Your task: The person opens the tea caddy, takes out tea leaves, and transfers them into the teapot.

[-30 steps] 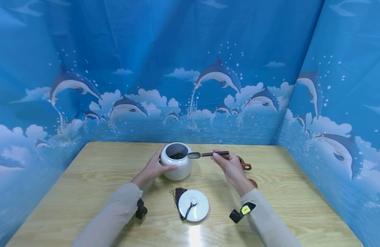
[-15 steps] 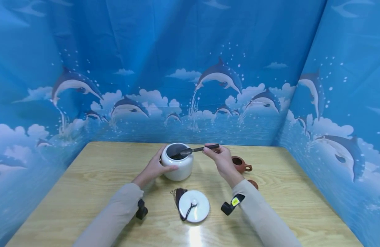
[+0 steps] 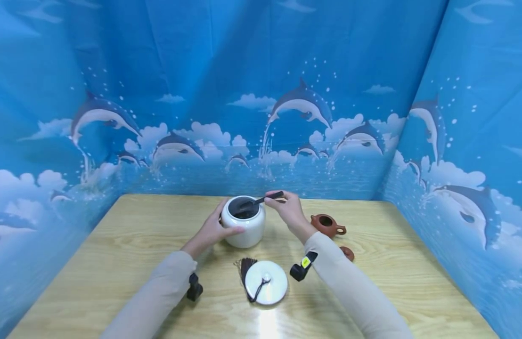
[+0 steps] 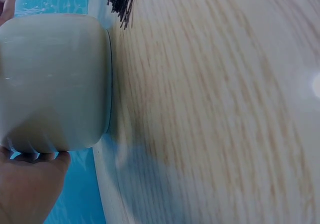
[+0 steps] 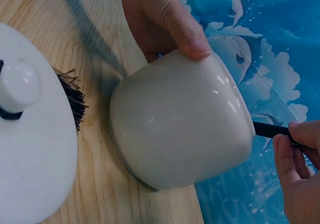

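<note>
A white ceramic jar (image 3: pixel 247 235) with a wide mouth and dark contents stands toward the back of the table. My left hand (image 3: pixel 212 230) grips it from the left, with the thumb across its front; in the right wrist view that thumb lies near the rim of the jar (image 5: pixel 180 124). Between thumb and fingers my right hand (image 3: pixel 288 209) pinches the handle of a small dark scoop (image 3: pixel 267 197). The scoop's head is down inside the jar's mouth, partly lost against the dark inside. Only the handle shows beyond the rim in the right wrist view.
In front of the jar lies its round white lid (image 3: pixel 275 288), with a dark tassel (image 3: pixel 245 269) tied to the knob. A small reddish-brown teapot (image 3: pixel 330 228), uncovered, stands right of the right hand. Its little lid (image 3: pixel 347 253) lies nearer, partly behind the right forearm.
My right hand has moved left with the scoop, from beside the rim into the jar's mouth, its handle tilting up more. The teapot has come into fuller view. The left hand keeps its hold.
</note>
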A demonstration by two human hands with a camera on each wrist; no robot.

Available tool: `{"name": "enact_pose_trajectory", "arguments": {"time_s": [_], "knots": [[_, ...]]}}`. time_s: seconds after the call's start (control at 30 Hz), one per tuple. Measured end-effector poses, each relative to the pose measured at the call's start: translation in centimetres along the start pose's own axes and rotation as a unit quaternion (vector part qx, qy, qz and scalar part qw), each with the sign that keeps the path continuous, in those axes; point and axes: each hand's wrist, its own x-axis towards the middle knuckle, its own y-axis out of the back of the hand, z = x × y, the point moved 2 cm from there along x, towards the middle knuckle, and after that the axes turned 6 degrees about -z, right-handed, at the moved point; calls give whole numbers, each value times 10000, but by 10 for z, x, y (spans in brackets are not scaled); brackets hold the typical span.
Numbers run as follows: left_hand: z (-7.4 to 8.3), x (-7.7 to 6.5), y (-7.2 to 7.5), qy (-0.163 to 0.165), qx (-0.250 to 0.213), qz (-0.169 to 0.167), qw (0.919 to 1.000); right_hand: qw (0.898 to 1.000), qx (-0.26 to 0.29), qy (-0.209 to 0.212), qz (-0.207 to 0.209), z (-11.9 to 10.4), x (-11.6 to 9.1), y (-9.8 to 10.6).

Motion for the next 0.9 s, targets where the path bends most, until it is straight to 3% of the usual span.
{"name": "enact_pose_trajectory", "arguments": {"time_s": [0.27, 0.7, 0.9], "knots": [[1, -1, 0, -4, 87, -23, 10000, 9968, -752, 84, -251, 1, 5, -7], [1, -1, 0, -4, 34, 1, 10000, 9948, -899, 55, -465, 1, 10, -12], [0, 0, 0, 43, 37, -13, 10000, 9887, -1416, 23, -495, -2, 11, -16]]}}
